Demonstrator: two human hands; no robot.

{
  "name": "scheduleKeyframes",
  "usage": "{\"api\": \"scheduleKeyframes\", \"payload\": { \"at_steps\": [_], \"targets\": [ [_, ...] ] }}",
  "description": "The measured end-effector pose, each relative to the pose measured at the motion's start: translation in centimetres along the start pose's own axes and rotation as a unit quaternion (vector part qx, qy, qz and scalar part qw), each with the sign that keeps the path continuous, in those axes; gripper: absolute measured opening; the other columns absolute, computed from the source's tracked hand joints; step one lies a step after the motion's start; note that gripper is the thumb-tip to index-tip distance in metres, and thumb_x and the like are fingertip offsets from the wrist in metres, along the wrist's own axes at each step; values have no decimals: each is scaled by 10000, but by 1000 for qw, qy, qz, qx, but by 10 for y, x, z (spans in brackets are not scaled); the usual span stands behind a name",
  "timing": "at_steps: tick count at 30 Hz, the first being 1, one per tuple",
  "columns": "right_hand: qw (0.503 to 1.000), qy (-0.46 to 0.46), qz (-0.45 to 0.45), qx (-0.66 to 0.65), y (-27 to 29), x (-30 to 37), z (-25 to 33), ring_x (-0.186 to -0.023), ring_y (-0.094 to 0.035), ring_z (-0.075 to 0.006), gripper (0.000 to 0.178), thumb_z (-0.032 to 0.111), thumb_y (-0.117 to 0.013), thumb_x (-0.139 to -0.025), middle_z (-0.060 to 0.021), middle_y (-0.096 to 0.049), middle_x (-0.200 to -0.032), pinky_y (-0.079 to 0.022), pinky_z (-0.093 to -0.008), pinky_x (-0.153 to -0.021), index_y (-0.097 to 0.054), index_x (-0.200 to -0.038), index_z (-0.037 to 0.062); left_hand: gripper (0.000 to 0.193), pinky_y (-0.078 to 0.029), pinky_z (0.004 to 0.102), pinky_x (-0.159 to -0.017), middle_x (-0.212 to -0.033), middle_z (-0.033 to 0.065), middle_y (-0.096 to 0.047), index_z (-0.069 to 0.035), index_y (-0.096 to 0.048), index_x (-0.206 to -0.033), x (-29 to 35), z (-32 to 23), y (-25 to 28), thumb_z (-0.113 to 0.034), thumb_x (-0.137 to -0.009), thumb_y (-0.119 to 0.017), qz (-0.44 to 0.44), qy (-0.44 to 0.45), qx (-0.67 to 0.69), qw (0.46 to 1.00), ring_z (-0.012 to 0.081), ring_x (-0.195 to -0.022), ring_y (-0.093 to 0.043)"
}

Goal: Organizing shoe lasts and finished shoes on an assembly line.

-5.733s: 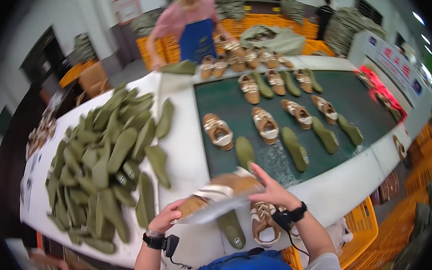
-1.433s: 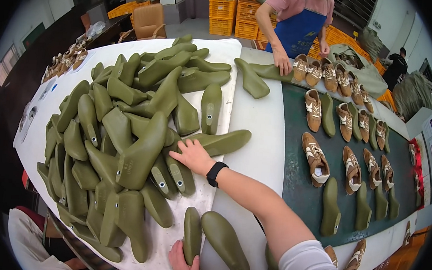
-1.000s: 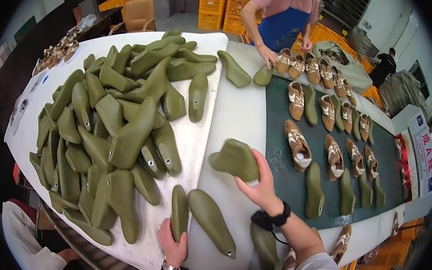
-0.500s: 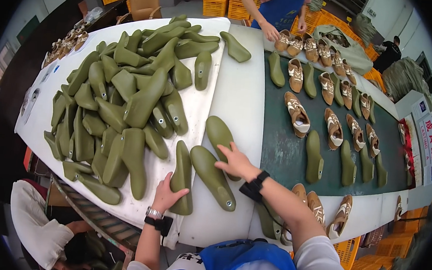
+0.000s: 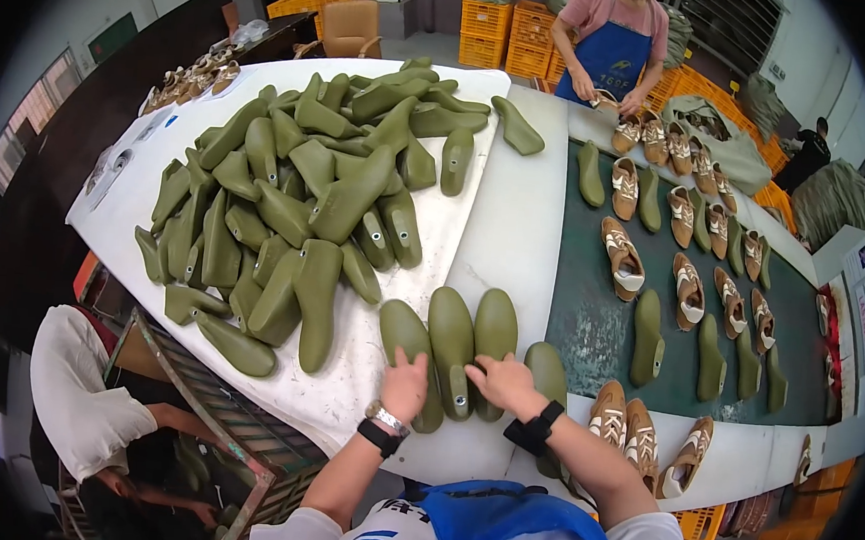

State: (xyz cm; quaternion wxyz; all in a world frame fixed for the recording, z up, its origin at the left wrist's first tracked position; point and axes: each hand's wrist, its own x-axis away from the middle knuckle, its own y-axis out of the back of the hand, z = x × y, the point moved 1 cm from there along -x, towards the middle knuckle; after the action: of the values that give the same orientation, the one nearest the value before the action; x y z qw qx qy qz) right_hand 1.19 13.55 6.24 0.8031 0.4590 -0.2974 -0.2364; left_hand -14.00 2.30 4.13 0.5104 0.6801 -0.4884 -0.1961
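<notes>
Three green shoe lasts stand side by side in front of me: a left one (image 5: 401,320), a middle one (image 5: 451,337) and a right one (image 5: 496,325). My left hand (image 5: 404,388) lies on the left last with its fingers stretched out. My right hand (image 5: 505,383) rests over the lower part of the right last, fingers apart, their tips near the middle last. Its fingers hide some of that last. Beside my right wrist lies another green last (image 5: 548,373), partly covered by my forearm.
A big heap of green lasts (image 5: 286,210) covers the white sheet at left. Brown and white shoes (image 5: 687,288) and lasts stand in rows on the green surface (image 5: 589,321). Across the table, a person in a blue apron (image 5: 608,62) handles a shoe. Another person (image 5: 93,397) bends at lower left.
The three lasts, apart and slanted before, now lie close together in a row. Both hands have moved right, and the right one also nearer to me. The far person has lifted a shoe.
</notes>
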Motion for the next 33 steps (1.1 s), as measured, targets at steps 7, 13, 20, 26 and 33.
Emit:
{"api": "scheduleKeyframes", "payload": {
  "at_steps": [7,13,20,26,33],
  "targets": [
    [982,109,143,53,27,17,17,-766,-629,-370,473,484,-483,-850,-202,-645,-816,-501,-454,-676,-567,-1087,83,454,-352,477,-959,-1133,205,-549,-13,-543,-1141,22,7,-9,-251,-766,-637,-151,-136,125,971,414,-1121,-436],
    [979,201,-32,29,48,-148,73,-801,-626,-353,259,280,-558,-825,-184,-644,-818,-503,-440,-686,-625,-969,76,569,-359,478,-907,-1090,124,-581,-41,-608,-1049,26,-1,-3,-430,-652,-730,-208,-148,46,966,363,-1080,-471],
    [984,138,-90,60,-6,-281,139,-686,-621,-321,551,244,-554,-823,-165,-636,-745,-495,-425,-618,-371,-1293,24,506,-367,511,-891,-979,71,-611,-67,-646,-933,28,-1,-10,-456,-626,-747,-209,-138,61,966,342,-1050,-500],
    [985,155,-65,-25,13,-240,92,-643,-595,-380,602,284,-549,-822,-179,-613,-677,-461,-470,-595,-296,-1341,114,478,-378,493,-888,-956,63,-611,-64,-641,-896,21,2,-5,-419,-604,-772,-206,-146,72,965,346,-1034,-506],
    [651,-216,105,-720,106,-105,-74,-396,-273,-30,226,200,-549,-877,25,-543,-744,-202,-171,-352,-518,-1092,138,463,-384,480,-856,-942,59,-610,-64,-638,-876,18,3,-3,-398,-591,-784,-218,-145,78,962,348,-1017,-507]
  ]
}}
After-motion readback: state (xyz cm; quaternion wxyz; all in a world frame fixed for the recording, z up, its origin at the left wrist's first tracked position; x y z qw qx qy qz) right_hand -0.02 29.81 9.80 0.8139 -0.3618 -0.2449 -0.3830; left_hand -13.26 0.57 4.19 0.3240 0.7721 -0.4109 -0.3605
